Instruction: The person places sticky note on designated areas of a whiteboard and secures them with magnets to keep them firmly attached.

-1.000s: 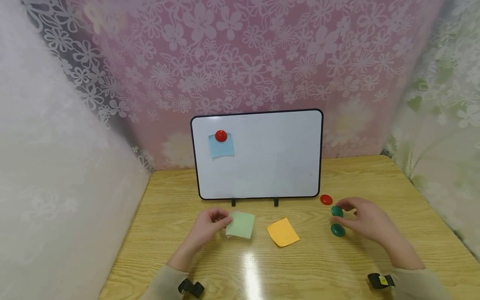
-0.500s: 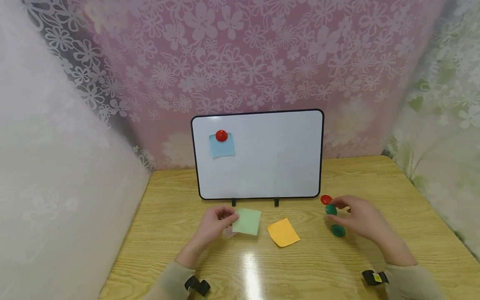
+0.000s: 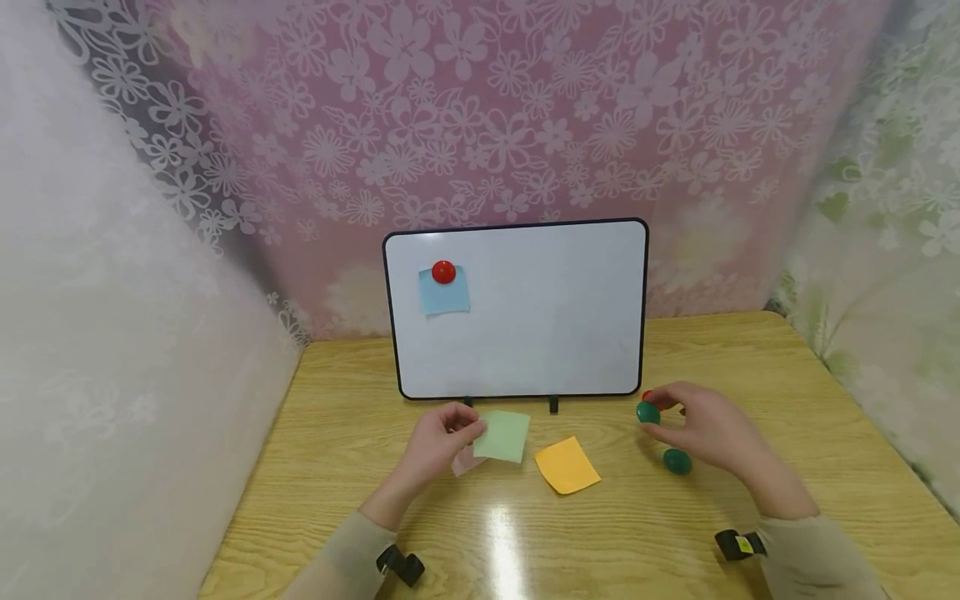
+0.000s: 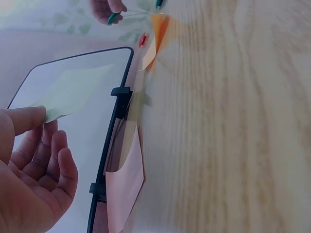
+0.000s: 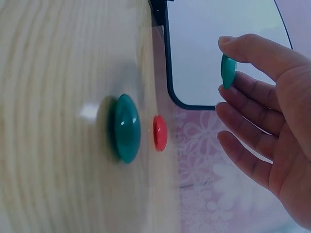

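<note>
My left hand (image 3: 437,443) pinches a light green sticky note (image 3: 502,436) by its left edge, between thumb and finger. In the left wrist view the note (image 4: 77,90) hangs above the table, in front of the whiteboard. A pink sticky note (image 3: 468,460) lies below it, partly hidden. My right hand (image 3: 701,425) pinches a round green magnet (image 5: 228,71) between thumb and fingertips, raised off the table. A second green magnet (image 5: 128,128) and a red magnet (image 5: 160,133) rest on the table near that hand. In the head view the held magnet and fingers partly cover the red one.
A small whiteboard (image 3: 525,325) stands on black feet (image 3: 553,405) at the table's back. On its upper left, a red magnet (image 3: 443,272) holds a blue sticky note (image 3: 444,297). An orange sticky note (image 3: 567,466) lies on the table (image 3: 600,550) between the hands.
My left hand has carried the green note right and slightly up, uncovering more of the pink note. My right hand has moved the green magnet left, toward the whiteboard.
</note>
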Demonstrator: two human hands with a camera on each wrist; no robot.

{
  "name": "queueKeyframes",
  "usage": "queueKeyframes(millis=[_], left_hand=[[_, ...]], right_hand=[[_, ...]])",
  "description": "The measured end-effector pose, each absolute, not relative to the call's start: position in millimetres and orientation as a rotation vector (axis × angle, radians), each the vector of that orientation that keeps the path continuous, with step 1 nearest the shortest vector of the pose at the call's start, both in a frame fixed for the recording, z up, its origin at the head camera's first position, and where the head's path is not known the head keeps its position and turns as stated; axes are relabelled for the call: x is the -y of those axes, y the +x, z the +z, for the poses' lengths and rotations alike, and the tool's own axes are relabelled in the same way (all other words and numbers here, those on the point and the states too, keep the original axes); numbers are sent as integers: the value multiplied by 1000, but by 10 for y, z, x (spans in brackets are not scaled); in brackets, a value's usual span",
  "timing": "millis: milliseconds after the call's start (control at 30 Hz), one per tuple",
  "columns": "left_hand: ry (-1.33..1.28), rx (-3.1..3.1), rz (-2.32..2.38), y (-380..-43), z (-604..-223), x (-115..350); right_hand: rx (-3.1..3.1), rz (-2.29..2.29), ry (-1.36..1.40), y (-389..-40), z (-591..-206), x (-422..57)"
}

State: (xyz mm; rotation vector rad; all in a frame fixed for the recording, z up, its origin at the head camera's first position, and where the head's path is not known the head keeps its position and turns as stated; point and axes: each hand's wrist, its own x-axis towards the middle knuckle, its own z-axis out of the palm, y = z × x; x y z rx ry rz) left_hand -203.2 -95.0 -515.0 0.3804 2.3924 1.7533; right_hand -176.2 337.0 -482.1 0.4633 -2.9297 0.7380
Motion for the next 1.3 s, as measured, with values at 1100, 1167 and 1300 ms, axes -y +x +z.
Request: queueKeyframes(millis=[1100, 1167, 1300], left_hand=[[359, -2301, 1938, -2333, -5025, 519], [354, -2298, 1947, -2348, -5009, 494], [343, -2299, 1964, -2380, -4981, 448]], right_hand=[[2777, 677, 544, -2062, -4714, -2894], [2769, 686, 542, -2079, -4727, -2862], [2733, 709, 552, -2097, -4739, -2804]])
